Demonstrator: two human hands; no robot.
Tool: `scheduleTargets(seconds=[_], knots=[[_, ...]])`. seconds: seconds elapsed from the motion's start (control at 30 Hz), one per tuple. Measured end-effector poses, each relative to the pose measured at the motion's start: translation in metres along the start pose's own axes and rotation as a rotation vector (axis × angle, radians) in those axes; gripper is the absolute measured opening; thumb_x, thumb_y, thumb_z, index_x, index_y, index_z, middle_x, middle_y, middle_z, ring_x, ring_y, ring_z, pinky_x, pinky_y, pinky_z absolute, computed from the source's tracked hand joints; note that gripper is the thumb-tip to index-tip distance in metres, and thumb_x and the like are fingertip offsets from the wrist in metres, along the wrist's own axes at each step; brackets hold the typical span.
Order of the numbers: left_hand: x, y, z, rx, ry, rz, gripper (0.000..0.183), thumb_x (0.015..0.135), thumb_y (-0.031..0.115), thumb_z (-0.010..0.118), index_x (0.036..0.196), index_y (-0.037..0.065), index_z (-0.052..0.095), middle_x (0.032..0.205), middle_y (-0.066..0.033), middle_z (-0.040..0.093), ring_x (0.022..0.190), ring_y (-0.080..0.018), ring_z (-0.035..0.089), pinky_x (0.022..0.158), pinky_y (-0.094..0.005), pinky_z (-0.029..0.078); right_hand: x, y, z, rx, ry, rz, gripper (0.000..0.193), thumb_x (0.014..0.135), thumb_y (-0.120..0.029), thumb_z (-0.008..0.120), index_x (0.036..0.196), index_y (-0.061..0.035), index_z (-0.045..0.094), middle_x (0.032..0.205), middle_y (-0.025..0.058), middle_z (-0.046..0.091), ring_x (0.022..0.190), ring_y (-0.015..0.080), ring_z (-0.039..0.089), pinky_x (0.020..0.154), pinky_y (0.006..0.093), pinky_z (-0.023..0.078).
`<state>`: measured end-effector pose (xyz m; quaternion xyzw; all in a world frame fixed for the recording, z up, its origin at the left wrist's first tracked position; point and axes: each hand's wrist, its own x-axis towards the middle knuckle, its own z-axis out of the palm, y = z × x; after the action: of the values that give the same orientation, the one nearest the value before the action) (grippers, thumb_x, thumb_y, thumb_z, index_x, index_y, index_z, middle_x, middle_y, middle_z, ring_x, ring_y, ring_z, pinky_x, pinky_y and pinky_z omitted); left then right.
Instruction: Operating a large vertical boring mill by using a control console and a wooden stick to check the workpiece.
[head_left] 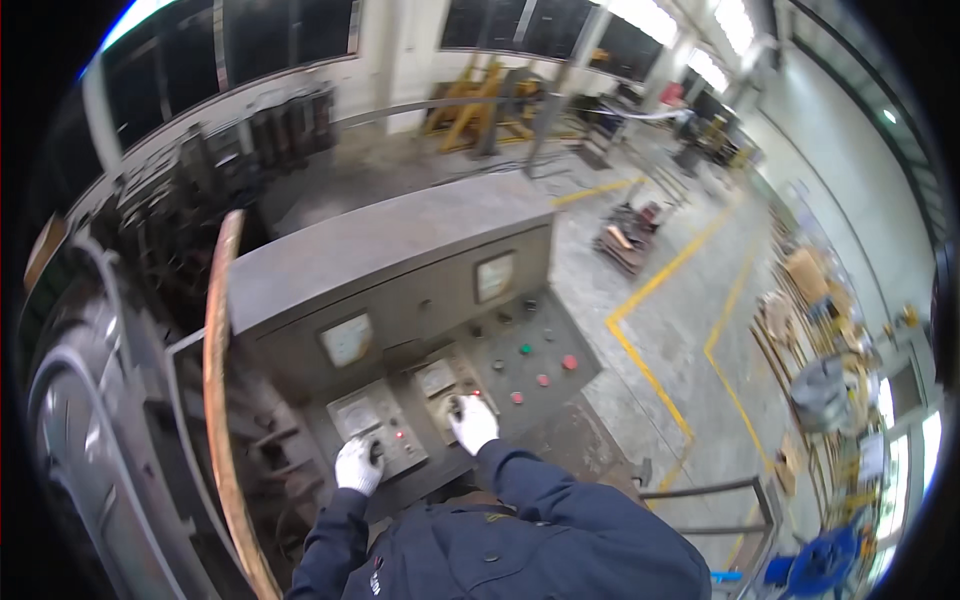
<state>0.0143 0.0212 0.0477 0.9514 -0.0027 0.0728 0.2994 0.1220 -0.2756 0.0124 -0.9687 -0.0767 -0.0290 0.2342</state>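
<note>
Both my hands, in white gloves, are at a grey metal control console (pixel 400 240). The fingers of my left hand (pixel 358 468) close on a black knob (pixel 376 451) on the left light panel (pixel 410 458), beside small red lights. To its right, my right hand (pixel 475 425) grips another black knob (pixel 456 406) on the neighbouring panel (pixel 436 408). Each panel carries a square meter; one meter (pixel 436 377) sits just above my right hand. A green button (pixel 525 349) and red buttons (pixel 569 362) lie further right on the sloping face.
A long reddish-brown bar (pixel 216 400) rises close on my left, beside large curved machinery (pixel 80 400). Lower right stands a metal rail (pixel 710 490). Yellow floor lines (pixel 650 380) run beyond the console, with a low loaded cart (pixel 627 238) and a blue wheel-shaped item (pixel 825 562).
</note>
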Motion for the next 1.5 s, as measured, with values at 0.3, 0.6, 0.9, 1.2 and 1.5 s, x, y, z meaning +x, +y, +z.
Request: scheduleTargets(seconds=[0.3,0.6,0.9,1.2,1.5], knots=[[-0.012,-0.018,0.008,0.025,-0.033,-0.015,0.029,0.087,0.023,0.074,0.111,0.006,0.075,0.106,-0.0199,0.074,0.103,-0.0406,0.072,0.092,-0.0517,0.058,-0.001,0.003,0.003,0.073,0.03,-0.095,0.044,0.092,-0.022,0.08,0.13,-0.0002,0.072,0.12,0.0215,0.074,0.111,0.0384,0.072,0.1,0.0467,0.057],[-0.012,-0.016,0.021,0.031,0.003,-0.039,0.019,0.092,0.02,0.071,0.105,0.007,0.074,0.099,-0.0178,0.071,0.094,-0.0373,0.073,0.083,-0.05,0.058,0.004,0.002,-0.003,0.087,0.014,-0.088,0.039,0.091,-0.016,0.081,0.126,0.0005,0.074,0.114,0.021,0.074,0.106,0.0372,0.072,0.097,0.0452,0.057],[-0.012,-0.019,0.019,-0.024,0.027,-0.032,0.02,0.093,0.019,0.07,0.106,0.004,0.074,0.1,-0.0189,0.074,0.095,-0.0384,0.074,0.082,-0.0515,0.059,0.003,0.003,-0.001,0.143,-0.001,-0.066,0.038,0.094,-0.013,0.079,0.128,0.0025,0.072,0.122,0.0204,0.075,0.114,0.0352,0.073,0.103,0.043,0.056],[-0.011,-0.022,0.026,-0.021,-0.021,-0.021,0.016,0.098,0.021,0.066,0.104,0.007,0.073,0.098,-0.0156,0.069,0.093,-0.0361,0.07,0.08,-0.05,0.057,0.004,0.005,0.001,0.103,0.011,-0.068,0.041,0.094,-0.014,0.08,0.129,0.0044,0.071,0.121,0.0206,0.078,0.111,0.0321,0.075,0.101,0.0399,0.057],[-0.012,-0.02,0.025,-0.014,-0.012,-0.004,0.013,0.098,0.019,0.064,0.102,0.009,0.072,0.097,-0.015,0.069,0.093,-0.0356,0.07,0.08,-0.0501,0.056,-0.001,-0.004,-0.006,0.115,-0.005,-0.072,0.042,0.094,-0.01,0.078,0.132,0.0065,0.069,0.122,0.021,0.074,0.112,0.0326,0.073,0.103,0.0408,0.055]])
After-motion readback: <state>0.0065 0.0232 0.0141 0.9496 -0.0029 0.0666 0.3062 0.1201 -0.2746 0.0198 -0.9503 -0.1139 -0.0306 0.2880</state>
